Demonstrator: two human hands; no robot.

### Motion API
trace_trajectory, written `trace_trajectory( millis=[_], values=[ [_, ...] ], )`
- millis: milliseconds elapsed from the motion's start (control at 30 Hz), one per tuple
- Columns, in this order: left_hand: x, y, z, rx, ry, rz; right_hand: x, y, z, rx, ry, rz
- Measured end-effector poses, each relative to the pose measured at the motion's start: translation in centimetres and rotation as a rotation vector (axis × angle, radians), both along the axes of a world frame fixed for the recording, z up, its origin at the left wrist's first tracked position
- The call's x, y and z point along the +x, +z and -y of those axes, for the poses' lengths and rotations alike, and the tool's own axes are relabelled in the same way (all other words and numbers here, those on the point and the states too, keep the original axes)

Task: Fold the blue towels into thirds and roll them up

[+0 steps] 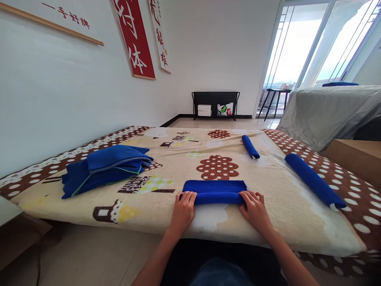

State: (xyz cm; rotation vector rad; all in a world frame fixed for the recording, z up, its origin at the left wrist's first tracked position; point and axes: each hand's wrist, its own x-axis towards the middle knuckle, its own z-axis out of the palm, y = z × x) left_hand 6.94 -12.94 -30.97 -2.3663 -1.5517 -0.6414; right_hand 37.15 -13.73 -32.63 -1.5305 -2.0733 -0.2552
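A blue cloth (pixel 216 186) lies partly rolled on the patterned blanket, its near edge a thick roll and a flat strip beyond it. My left hand (pixel 185 206) grips the left end of the roll, fingers curled over the top. At the right end, my right hand (pixel 254 207) has its fingers closed round the roll in the same way. Two finished-looking blue rolls rest to the right, a short one (pixel 250 146) and a longer one (pixel 314 180), each with a small white tag.
A loose pile of blue cloths (pixel 104 169) sits at the left of the blanket (pixel 166 167). Beyond the bed stand a black rack (pixel 216 97) and a stool (pixel 276 91). A sheet-covered piece of furniture (pixel 330 107) and a cardboard-coloured box (pixel 354 159) are at the right.
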Motion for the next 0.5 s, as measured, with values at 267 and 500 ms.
trace_trajectory(
  millis=[267, 500],
  values=[
    [-0.5, 2.4, 1.1, -0.087, -0.024, -0.102, 0.7, 1.7, 1.4, -0.074, 0.059, -0.023],
    [1.4, 3.4, 1.2, -0.122, 0.028, -0.209, -1.0, 2.4, 2.0, -0.080, 0.035, 0.027]
  ],
)
